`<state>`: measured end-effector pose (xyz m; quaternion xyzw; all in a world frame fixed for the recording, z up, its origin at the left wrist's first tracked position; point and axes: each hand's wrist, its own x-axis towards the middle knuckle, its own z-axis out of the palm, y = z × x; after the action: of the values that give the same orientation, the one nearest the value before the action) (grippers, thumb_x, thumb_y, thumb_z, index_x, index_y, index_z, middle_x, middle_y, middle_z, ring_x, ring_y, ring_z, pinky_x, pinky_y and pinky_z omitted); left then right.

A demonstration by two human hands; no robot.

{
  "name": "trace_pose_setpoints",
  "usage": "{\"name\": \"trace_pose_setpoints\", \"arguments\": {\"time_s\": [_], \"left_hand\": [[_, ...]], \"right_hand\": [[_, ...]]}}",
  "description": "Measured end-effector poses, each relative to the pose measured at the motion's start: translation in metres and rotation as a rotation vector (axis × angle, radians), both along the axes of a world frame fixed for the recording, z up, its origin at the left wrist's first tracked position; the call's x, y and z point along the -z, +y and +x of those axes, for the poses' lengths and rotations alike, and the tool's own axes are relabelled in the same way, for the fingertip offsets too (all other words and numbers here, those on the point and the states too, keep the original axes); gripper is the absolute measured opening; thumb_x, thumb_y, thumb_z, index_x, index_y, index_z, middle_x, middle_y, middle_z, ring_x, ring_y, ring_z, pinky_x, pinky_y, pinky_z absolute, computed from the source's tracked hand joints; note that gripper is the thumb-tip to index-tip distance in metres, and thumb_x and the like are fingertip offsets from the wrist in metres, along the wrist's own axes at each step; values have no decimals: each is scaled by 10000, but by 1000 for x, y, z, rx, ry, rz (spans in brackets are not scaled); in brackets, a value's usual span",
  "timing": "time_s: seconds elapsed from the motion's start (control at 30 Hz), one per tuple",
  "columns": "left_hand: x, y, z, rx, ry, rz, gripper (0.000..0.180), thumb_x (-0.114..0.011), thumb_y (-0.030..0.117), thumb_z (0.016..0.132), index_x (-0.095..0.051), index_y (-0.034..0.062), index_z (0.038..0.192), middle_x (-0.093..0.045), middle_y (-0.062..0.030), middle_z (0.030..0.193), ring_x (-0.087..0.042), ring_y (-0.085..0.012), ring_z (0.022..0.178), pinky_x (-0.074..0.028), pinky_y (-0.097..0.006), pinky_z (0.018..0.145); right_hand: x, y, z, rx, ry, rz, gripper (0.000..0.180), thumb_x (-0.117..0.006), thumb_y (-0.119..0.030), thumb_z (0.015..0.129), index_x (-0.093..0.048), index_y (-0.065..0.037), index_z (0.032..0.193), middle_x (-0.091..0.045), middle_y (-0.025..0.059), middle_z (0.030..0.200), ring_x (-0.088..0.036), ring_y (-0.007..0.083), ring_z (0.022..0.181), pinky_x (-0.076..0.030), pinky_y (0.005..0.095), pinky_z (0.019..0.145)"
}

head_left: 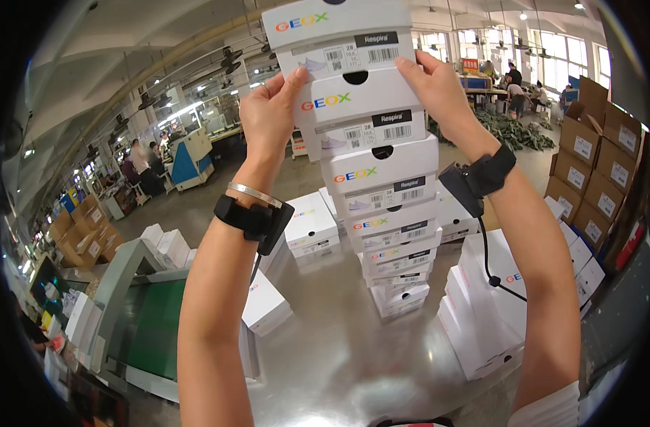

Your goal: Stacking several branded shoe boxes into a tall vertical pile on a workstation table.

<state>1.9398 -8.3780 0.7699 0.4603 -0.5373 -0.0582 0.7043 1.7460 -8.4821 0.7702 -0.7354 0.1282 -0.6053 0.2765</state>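
Observation:
A tall stack of white shoe boxes (378, 164) rises from the metal table in front of me, their labelled ends facing my way. The topmost shoe box (339, 53) is gripped between my two hands. My left hand (268, 107) is closed on its left side, with the thumb on the front corner. My right hand (439, 92) clasps the right side, its thumb pressed to the front edge. Both arms are raised, with a black strapped device on each wrist. Beneath the held box the stack leans slightly, each box a little out of line.
More white shoe boxes stand on the metal table (332, 363), some at left (311, 224) and a pile at right (481, 299). A green conveyor belt (154, 320) in a grey frame lies left. Brown cartons (588, 164) are stacked far right. People work in the background.

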Motion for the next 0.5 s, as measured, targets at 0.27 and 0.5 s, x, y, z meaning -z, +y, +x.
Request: {"name": "trace_pose_setpoints", "arguments": {"time_s": [0.27,0.5], "left_hand": [[96,-5,-4,284,-81,-58,499,-561,83,830,-345,-20,1267,-482,-65,1179,-463,-109,1033,-389,-235,855],[99,-4,-15,302,-4,-43,473,-564,105,833,-379,-23,1250,-514,-89,1158,-492,-129,1010,-425,-242,821]], "right_hand": [[65,-7,-6,103,161,-7,583,-596,-463,753,-524,37,1045,-608,147,918,-578,207,856,-437,294,758],[92,-10,-4,-32,-87,102,464,-651,-338,753,-537,38,1000,-620,115,889,-583,140,784,-457,261,699]]}}
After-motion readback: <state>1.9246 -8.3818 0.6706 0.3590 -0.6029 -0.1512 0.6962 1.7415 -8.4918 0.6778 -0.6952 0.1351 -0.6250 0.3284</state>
